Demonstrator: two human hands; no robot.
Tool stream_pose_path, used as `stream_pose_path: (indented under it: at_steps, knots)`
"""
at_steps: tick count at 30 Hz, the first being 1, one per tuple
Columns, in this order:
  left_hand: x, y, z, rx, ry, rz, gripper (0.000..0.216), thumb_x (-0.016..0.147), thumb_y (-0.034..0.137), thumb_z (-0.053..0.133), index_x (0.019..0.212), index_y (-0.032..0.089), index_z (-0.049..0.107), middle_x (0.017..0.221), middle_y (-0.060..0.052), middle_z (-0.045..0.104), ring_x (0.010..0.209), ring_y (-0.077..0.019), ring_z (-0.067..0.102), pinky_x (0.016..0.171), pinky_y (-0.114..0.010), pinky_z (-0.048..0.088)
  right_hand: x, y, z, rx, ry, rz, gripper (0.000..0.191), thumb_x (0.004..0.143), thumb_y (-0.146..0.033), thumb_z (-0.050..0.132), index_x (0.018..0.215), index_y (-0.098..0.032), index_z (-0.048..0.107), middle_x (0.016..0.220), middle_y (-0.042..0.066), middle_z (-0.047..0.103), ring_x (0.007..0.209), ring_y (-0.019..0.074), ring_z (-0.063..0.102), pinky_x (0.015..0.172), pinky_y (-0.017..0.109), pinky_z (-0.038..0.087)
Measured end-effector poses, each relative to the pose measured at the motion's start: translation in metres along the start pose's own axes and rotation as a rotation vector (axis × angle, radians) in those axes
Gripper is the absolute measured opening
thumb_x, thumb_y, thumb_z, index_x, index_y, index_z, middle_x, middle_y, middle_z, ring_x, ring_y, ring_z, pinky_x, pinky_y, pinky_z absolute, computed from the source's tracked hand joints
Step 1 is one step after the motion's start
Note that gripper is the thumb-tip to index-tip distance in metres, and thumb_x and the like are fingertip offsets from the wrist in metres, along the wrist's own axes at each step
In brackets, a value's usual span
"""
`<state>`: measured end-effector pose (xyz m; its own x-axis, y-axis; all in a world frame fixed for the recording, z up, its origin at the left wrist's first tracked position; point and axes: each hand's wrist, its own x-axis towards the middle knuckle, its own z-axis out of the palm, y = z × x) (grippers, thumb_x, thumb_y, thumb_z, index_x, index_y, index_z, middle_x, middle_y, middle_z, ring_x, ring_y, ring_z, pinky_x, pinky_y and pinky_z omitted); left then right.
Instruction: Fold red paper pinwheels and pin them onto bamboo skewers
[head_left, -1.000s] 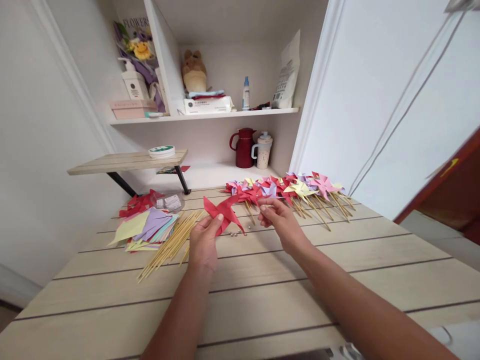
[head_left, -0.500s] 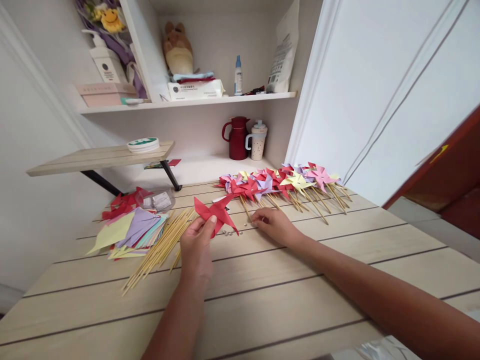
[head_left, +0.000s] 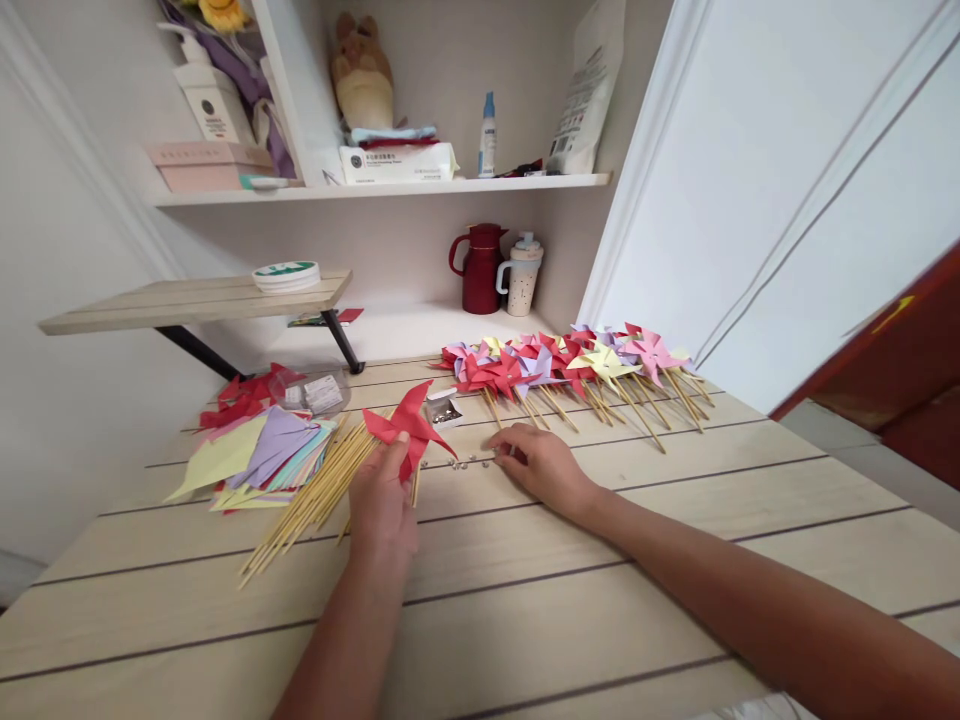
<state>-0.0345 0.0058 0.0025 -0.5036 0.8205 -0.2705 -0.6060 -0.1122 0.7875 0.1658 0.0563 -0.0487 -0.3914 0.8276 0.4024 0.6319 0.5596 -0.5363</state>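
Note:
In my left hand is a red paper pinwheel, pinched between thumb and fingers. A short bit of stick shows just below it; whether my hand holds that too is unclear. My right hand rests low over the table, thumb and forefinger slightly apart, beside several small metal tacks. Behind the tacks stands a small open white box with more metal pieces inside. Thin wooden sticks lie in a bundle left of my left hand.
Finished pinwheels on sticks lie in a row at the back right. Coloured paper sheets and a clear plastic box are at the left. A small raised shelf, a red jug and a cup stand behind.
My left hand has shifted slightly left with the pinwheel, uncovering the small white box. My right hand has moved slightly left toward the tacks, its fingers parting a little.

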Motion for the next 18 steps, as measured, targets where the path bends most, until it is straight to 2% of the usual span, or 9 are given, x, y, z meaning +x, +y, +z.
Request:
stream_pose_path:
  at_steps: [4,7,13,18]
  knots:
    - [0.003,-0.001,-0.001,-0.026,0.094,-0.051,0.013,0.079,0.006,0.069,0.070,0.015,0.068,0.070,0.003,0.070,0.060,-0.0054,0.061,0.057,-0.016,0.048,-0.004,0.001,0.000,-0.045,-0.004,-0.074,0.022,0.088,-0.013,0.060,0.100,-0.026,0.073,0.099,0.004,0.073,0.082,0.0185,0.068,0.073,0.028,0.049]
    - [0.002,-0.001,-0.002,-0.036,0.075,-0.049,0.013,0.080,0.007,0.069,0.070,0.015,0.068,0.071,0.002,0.069,0.060,-0.0055,0.061,0.057,-0.016,0.049,-0.006,0.000,-0.001,-0.060,-0.008,-0.086,0.024,0.088,-0.013,0.059,0.102,-0.026,0.073,0.101,0.003,0.073,0.086,0.0185,0.069,0.076,0.028,0.050]
    - [-0.004,0.000,0.001,-0.023,0.056,-0.078,0.010,0.079,0.006,0.070,0.075,0.015,0.071,0.073,0.002,0.069,0.060,-0.0063,0.061,0.053,-0.017,0.048,-0.006,-0.001,-0.001,-0.104,-0.007,-0.055,0.024,0.089,-0.015,0.060,0.106,-0.027,0.073,0.099,0.002,0.073,0.081,0.0170,0.069,0.071,0.026,0.049]
    - [-0.008,0.000,0.002,-0.028,0.028,-0.092,0.010,0.077,0.006,0.071,0.074,0.016,0.071,0.075,0.002,0.070,0.062,-0.0069,0.061,0.054,-0.018,0.048,-0.008,0.000,-0.001,-0.090,-0.003,-0.106,0.023,0.092,-0.016,0.057,0.101,-0.026,0.076,0.105,0.004,0.073,0.090,0.0181,0.070,0.078,0.027,0.051]
